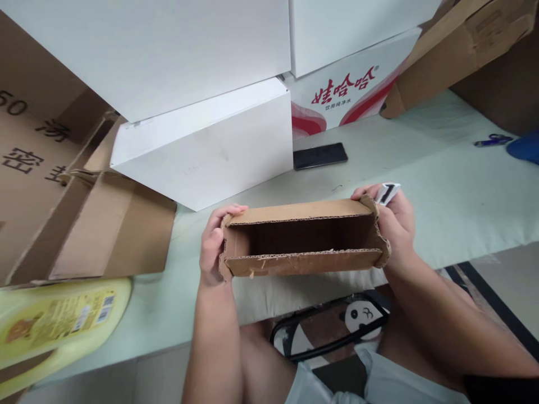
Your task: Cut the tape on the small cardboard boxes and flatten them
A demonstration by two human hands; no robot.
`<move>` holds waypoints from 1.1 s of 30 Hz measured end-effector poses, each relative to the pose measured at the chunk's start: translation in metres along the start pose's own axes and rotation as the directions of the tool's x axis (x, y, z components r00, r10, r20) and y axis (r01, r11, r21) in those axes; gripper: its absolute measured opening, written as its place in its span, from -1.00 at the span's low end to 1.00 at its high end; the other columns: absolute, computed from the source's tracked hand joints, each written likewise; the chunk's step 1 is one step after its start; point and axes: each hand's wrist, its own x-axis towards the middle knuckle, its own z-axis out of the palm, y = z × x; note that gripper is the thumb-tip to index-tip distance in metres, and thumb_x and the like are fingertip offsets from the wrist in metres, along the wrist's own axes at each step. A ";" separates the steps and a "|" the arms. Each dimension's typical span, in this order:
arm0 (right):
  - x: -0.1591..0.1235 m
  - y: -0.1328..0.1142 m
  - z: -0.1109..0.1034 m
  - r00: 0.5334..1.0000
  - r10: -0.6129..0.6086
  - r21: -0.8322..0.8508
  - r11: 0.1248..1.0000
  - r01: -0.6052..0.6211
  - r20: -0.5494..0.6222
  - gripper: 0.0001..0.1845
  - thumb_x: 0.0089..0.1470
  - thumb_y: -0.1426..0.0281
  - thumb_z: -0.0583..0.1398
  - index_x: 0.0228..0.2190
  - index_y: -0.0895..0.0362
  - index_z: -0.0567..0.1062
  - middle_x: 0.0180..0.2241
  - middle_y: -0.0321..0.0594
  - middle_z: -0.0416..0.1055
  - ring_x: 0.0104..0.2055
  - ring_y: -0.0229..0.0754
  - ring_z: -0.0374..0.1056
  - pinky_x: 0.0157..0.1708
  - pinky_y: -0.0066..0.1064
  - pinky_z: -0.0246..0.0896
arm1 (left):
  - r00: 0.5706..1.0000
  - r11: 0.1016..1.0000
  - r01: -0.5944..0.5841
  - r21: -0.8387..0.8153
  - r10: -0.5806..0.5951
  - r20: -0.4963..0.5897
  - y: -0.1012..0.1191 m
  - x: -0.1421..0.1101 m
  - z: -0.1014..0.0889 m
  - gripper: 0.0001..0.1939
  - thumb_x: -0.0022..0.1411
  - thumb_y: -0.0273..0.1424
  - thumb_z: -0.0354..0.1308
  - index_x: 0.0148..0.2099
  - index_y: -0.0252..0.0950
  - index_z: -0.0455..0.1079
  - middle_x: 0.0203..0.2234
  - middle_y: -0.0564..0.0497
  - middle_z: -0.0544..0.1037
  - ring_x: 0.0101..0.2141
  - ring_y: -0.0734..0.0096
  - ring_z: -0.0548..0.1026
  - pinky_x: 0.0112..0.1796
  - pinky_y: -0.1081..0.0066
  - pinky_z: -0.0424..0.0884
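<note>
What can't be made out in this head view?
Inside bottom of the open cardboard box: head view, lost in shadow.
Rest of the white item: head view, covered by the right hand.
Fine print on the yellow container: head view, too small and blurred.
Rest of the blue object: head view, cut off by right edge.

Long, narrow brown cardboard box (303, 265), opening facing the viewer, rim ragged and interior dark, held level near the front edge of the table (446, 213). Beside its right end, 1 small white object (388, 193) with a black mark
</note>
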 end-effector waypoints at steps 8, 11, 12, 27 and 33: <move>-0.001 0.004 0.000 1.000 -0.021 0.038 0.999 0.020 0.020 -0.89 0.02 0.41 0.25 -0.42 0.04 0.38 -0.35 -0.24 0.47 -0.42 -0.21 0.26 -0.44 -0.33 0.12 | 0.999 0.999 0.034 -0.027 -0.034 -0.003 -0.001 0.000 0.001 -0.53 0.11 0.09 0.33 -0.21 -0.20 0.64 -0.18 -0.13 0.60 -0.03 0.10 0.55 0.05 0.23 0.50; -0.001 0.007 -0.002 0.999 -0.024 0.040 0.999 0.022 0.032 -0.88 0.05 0.40 0.25 -0.42 0.03 0.37 -0.33 -0.25 0.46 -0.41 -0.21 0.25 -0.44 -0.33 0.13 | 1.000 0.999 0.020 -0.043 -0.020 -0.001 -0.003 0.000 0.002 -0.54 0.13 0.08 0.32 -0.20 -0.21 0.64 -0.17 -0.12 0.59 -0.03 0.13 0.55 0.05 0.25 0.49; -0.001 0.008 -0.002 0.999 -0.023 0.039 0.999 0.022 0.035 -0.88 0.05 0.39 0.26 -0.42 0.03 0.37 -0.32 -0.25 0.46 -0.40 -0.20 0.26 -0.43 -0.33 0.14 | 1.000 0.999 0.011 -0.049 -0.011 0.002 -0.004 0.000 0.002 -0.54 0.15 0.08 0.32 -0.19 -0.21 0.64 -0.17 -0.11 0.59 -0.03 0.15 0.55 0.04 0.27 0.49; -0.001 0.010 -0.006 0.999 0.008 0.020 1.000 -0.008 0.045 -0.91 0.05 0.35 0.28 -0.42 0.01 0.43 -0.27 -0.25 0.52 -0.39 -0.19 0.27 -0.44 -0.34 0.23 | 0.999 0.999 -0.005 -0.034 0.006 0.042 -0.009 0.001 -0.002 -0.53 0.22 0.11 0.28 -0.15 -0.19 0.61 -0.13 -0.12 0.59 -0.02 0.13 0.54 0.02 0.23 0.51; -0.002 0.010 -0.005 0.999 0.021 0.013 1.000 -0.021 0.033 -0.93 0.00 0.37 0.26 -0.42 0.01 0.43 -0.28 -0.27 0.51 -0.40 -0.21 0.28 -0.44 -0.35 0.23 | 1.000 1.000 -0.004 -0.014 0.004 0.030 -0.008 0.000 -0.001 -0.53 0.23 0.11 0.27 -0.15 -0.19 0.59 -0.13 -0.12 0.58 -0.02 0.11 0.54 0.02 0.21 0.50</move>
